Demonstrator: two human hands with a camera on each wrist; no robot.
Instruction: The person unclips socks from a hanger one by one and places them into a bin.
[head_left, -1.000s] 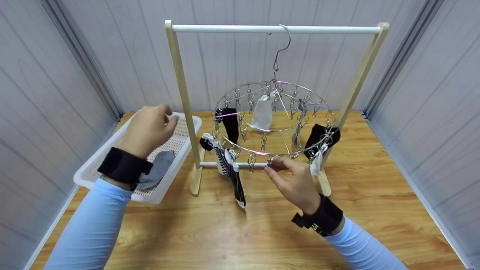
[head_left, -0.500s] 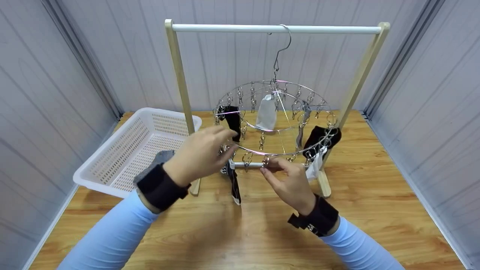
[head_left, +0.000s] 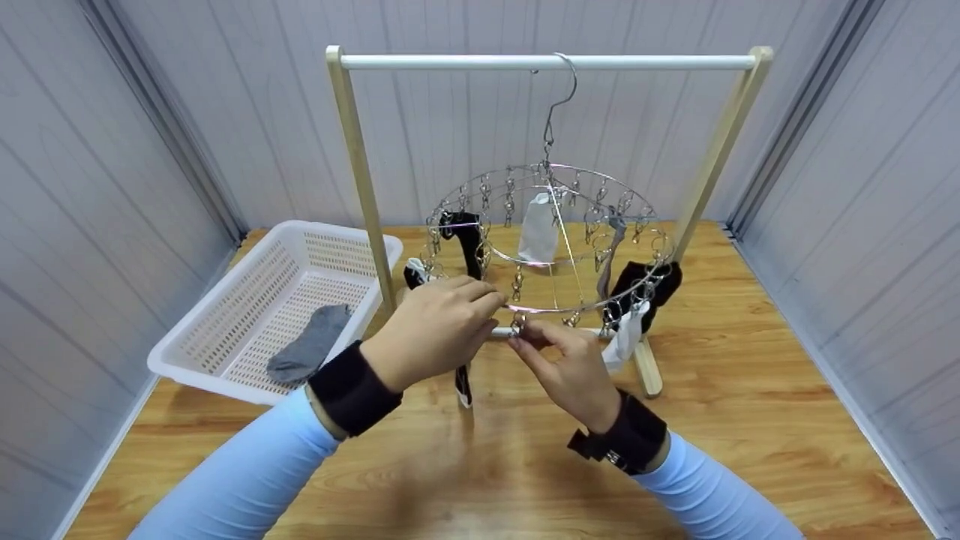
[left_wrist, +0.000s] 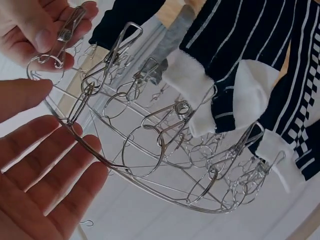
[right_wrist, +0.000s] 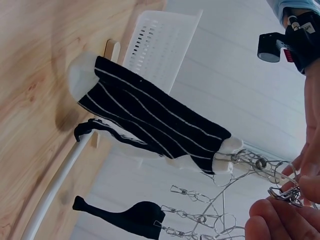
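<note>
A round metal clip hanger [head_left: 547, 310] hangs in front of me. My right hand [head_left: 574, 367] pinches one of its wire clips [left_wrist: 65, 36] at the front between thumb and fingers. Just to its left my left hand [head_left: 439, 326] is at the hoop's front rim, its fingers fairly straight and spread in the left wrist view, with no sock in it. A black-and-white striped sock [right_wrist: 155, 112] is clipped left of the hands, partly hidden by the left hand in the head view. A white sock [head_left: 626, 339] hangs right of my right hand.
The hanger hooks over the white bar [head_left: 450, 63] of a wooden-sided rack. Further round hang a black sock [head_left: 469, 244], a pale sock [head_left: 538, 232], a grey sock [head_left: 610, 262] and another black one. A white basket [head_left: 210, 385] at left holds a grey sock [head_left: 311, 345].
My left hand has moved right from above the basket to the hanger's front rim, beside the right hand. My right hand keeps its pinch on the clip, shifting slightly left as the hanger turns.
</note>
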